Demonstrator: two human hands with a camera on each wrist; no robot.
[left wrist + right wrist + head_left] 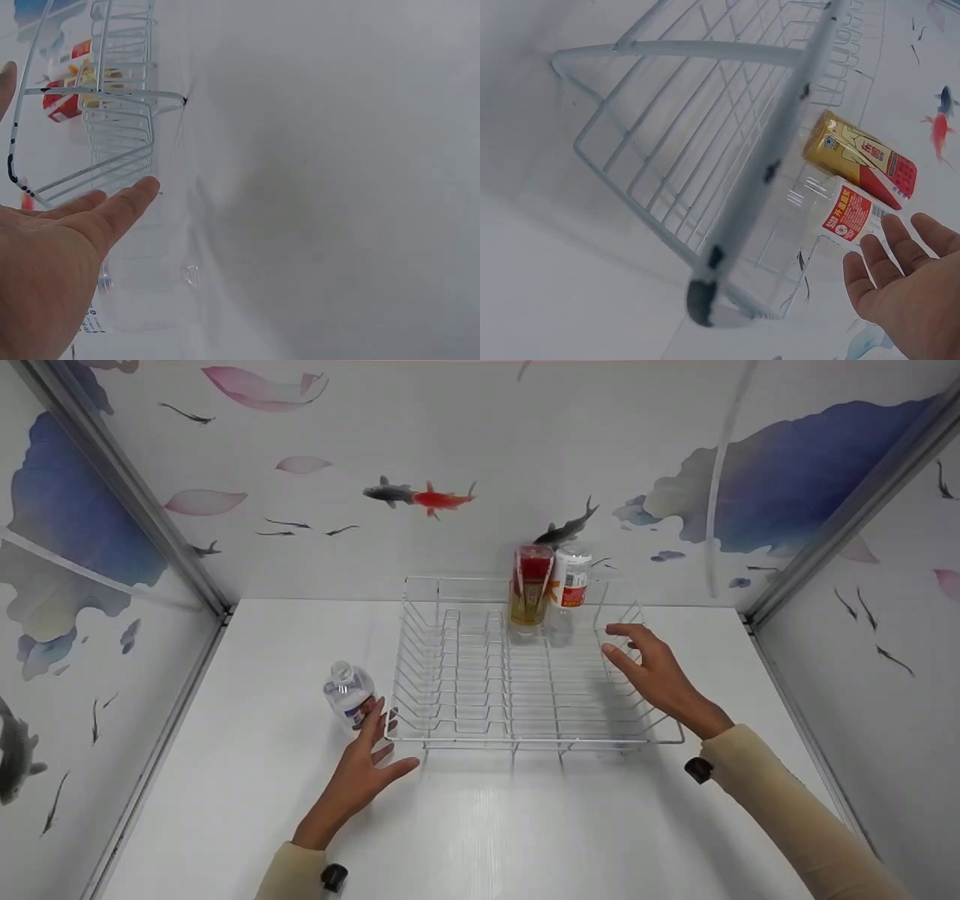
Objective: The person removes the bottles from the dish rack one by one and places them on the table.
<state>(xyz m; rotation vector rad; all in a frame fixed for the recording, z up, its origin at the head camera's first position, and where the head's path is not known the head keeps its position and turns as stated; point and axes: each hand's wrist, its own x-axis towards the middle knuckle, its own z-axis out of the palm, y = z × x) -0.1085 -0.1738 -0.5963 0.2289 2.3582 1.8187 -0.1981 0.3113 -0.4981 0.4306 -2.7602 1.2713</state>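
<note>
A white wire dish rack (pixel 529 741) stands on the white table. My left hand (pixel 358 774) is by its front left corner, fingers extended between the rack and a clear plastic bottle (pixel 346 690) that stands outside it; whether the fingertips touch either cannot be told. Over the rack's right side, my right hand (pixel 660 671) hovers with loosely bent fingers and holds nothing. Inside at the back, a red and gold can (pixel 855 157) stands beside a clear bottle with a white and red label (pixel 851 210). In the right wrist view, the right fingers are close to that labelled bottle.
White panels (pixel 450 427) painted with fish and petals enclose the table at the back and both sides. Metal frame posts (pixel 847 502) run along the panel corners. White tabletop (pixel 480 832) extends in front of the rack.
</note>
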